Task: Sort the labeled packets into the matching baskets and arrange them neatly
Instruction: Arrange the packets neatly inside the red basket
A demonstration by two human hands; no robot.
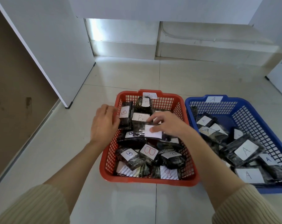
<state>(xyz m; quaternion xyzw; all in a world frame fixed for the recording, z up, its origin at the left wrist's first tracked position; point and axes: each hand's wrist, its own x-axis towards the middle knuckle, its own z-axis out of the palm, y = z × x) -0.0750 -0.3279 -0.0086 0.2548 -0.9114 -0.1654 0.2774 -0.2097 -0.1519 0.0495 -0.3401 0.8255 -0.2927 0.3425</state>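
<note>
Right hand (167, 125) tight on packet (139, 130) above red basket (146, 181) — left hand (104, 125) at rim, grip unclear

Soft, even light fills the room, brightest in a washed-out streak on the far wall (95, 38), left of centre. The pale floor (137, 75) has a dull sheen. Shadows are faint, just a thin one under the red basket (104, 165). Glossy packets (172, 160) catch small glints. Straight edges bow toward the left and right, and the near sleeves (32, 206) look soft.
</note>
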